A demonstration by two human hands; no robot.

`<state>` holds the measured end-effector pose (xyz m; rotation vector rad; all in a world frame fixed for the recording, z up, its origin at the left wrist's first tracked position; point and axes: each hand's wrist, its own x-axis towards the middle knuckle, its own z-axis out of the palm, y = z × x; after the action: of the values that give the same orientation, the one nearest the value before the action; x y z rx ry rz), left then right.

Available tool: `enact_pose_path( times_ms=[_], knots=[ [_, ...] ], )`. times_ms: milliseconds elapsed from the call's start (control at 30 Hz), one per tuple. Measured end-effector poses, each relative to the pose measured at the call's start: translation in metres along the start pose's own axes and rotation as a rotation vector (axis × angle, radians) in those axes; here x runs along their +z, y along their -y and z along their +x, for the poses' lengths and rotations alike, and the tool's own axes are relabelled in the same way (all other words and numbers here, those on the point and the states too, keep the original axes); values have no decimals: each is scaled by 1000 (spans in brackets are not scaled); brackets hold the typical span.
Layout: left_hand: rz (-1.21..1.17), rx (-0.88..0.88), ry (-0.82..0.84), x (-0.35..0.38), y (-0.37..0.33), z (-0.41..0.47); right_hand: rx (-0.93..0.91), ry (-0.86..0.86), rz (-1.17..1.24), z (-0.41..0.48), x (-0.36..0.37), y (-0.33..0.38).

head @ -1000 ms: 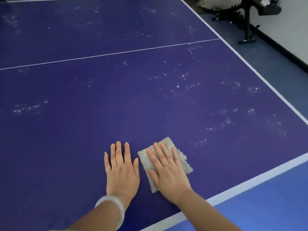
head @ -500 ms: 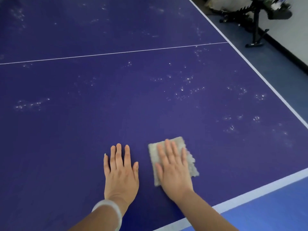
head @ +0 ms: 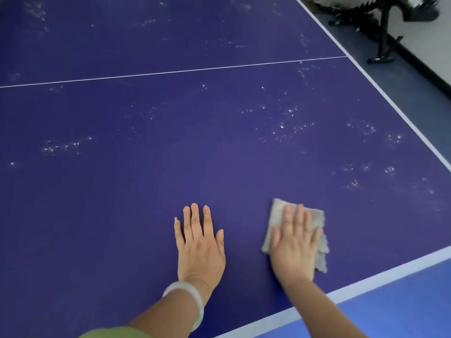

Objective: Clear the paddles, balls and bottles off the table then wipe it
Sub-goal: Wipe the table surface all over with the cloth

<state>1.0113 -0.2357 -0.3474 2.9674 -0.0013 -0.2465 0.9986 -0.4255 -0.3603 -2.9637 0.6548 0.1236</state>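
Right hand (head: 294, 245) flat on cloth (head: 314, 217), fingers (head: 288, 217) straight, slightly spread. Left hand (head: 200, 242) flat on table (head: 122, 203), fingers together. Cloth likely soft, light, bunches easily; press mid-cloth.

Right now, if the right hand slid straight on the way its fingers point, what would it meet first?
The right hand, flat on the cloth, points up the table. Nothing solid lies ahead; it would probably first cross the white specks, then the thin white line.

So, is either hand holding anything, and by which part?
Nothing is gripped. The right hand presses flat on the middle of the cloth; the left hand lies flat on the table.
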Motion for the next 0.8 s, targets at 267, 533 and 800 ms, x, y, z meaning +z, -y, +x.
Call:
enact_pose_path(
  times_ms=[267, 533, 800],
  knots=[
    [-158, -39, -152, -12, 75, 2, -67, 44, -22, 15, 3, -4],
    [9, -55, -60, -4, 97, -6, -254, 38, -48, -30, 15, 138],
    [6, -54, -42, -3, 97, -5, -14, 69, -84, 13, -5, 29]
  ],
)
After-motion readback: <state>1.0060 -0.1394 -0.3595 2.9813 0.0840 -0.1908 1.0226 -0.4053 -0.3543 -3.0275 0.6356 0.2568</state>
